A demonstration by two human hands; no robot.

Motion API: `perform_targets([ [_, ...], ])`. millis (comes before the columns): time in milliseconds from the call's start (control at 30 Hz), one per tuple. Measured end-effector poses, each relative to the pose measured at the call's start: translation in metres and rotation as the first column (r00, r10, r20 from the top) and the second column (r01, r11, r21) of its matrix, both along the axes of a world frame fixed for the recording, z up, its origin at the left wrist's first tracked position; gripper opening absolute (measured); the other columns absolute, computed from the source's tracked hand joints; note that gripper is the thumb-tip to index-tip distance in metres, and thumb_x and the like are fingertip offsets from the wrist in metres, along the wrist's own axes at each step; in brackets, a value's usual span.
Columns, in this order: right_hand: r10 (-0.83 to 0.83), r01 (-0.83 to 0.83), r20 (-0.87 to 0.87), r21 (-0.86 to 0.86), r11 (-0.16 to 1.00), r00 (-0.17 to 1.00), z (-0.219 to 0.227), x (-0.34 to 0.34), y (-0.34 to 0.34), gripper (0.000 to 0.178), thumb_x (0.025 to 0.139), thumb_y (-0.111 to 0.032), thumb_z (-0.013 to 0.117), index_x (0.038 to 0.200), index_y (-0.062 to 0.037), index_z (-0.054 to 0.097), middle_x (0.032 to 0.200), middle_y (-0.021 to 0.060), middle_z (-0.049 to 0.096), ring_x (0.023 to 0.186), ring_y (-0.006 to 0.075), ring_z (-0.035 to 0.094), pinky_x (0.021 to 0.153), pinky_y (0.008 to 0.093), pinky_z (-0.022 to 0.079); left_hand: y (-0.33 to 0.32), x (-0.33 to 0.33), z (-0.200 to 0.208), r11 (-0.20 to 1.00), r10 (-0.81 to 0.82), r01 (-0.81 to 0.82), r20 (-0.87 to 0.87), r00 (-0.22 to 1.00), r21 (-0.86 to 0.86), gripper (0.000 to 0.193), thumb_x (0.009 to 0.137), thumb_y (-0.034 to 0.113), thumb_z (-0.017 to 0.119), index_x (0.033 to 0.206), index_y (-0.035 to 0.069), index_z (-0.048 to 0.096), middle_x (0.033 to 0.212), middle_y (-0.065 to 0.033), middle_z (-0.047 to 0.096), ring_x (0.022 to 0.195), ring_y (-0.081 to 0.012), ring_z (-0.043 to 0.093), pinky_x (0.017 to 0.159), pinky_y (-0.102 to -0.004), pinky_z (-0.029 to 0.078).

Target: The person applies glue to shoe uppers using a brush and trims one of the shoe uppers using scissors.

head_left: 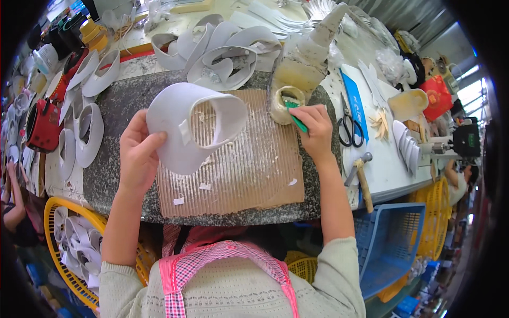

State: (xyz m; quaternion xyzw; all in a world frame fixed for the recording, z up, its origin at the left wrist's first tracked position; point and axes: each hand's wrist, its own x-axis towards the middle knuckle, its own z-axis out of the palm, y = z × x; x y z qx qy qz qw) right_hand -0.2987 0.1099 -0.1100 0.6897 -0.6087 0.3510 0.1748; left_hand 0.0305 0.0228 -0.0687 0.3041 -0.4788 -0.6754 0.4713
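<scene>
My left hand (140,146) pinches the edge of a white shoe upper (175,103), thumb on top, and holds it above the corrugated cardboard sheet (265,180). The upper's oval opening faces up and a small pale tab shows on its inner edge. My right hand (315,127) is closed round a green-handled brush (298,123). The brush's tip reaches into the mouth of a glue-crusted pot (281,114); its bristles are hidden there. Dried glue and white scraps speckle the cardboard.
More white uppers (222,63) lie beyond the cardboard and at the left. Scissors (350,127) and a hammer (361,180) rest at the right. A yellow basket of uppers (50,222) stands lower left, a blue crate (392,249) lower right. People work at both sides.
</scene>
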Motion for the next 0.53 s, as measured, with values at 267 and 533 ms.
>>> perform_targets([
  [267,0.095,-0.045,0.233,-0.211,0.976,0.968,0.016,-0.001,0.010,0.017,0.068,0.007,0.062,0.083,-0.0014,0.066,0.077,0.0089,0.063,0.075,0.0218,0.054,0.068,0.0321,0.042,-0.025,0.022,0.009,0.979,-0.012,0.082,0.352,0.936,-0.186,0.033,0.070,-0.007,0.050,0.102,-0.004,0.054,0.091,-0.0047,0.059,0.086,-0.0094,0.056,0.077,-0.0221,0.043],
  [533,-0.129,0.063,0.831,0.113,0.992,0.541,-0.013,-0.014,0.044,0.018,0.081,-0.009,0.061,0.096,0.0019,0.062,0.084,0.0123,0.063,0.060,0.0179,0.059,0.056,0.0250,0.049,-0.067,0.003,0.018,0.837,-0.148,0.475,0.722,0.676,-0.273,0.033,0.070,-0.002,0.051,0.102,0.002,0.057,0.086,-0.0045,0.059,0.085,-0.0091,0.054,0.076,-0.0245,0.043],
])
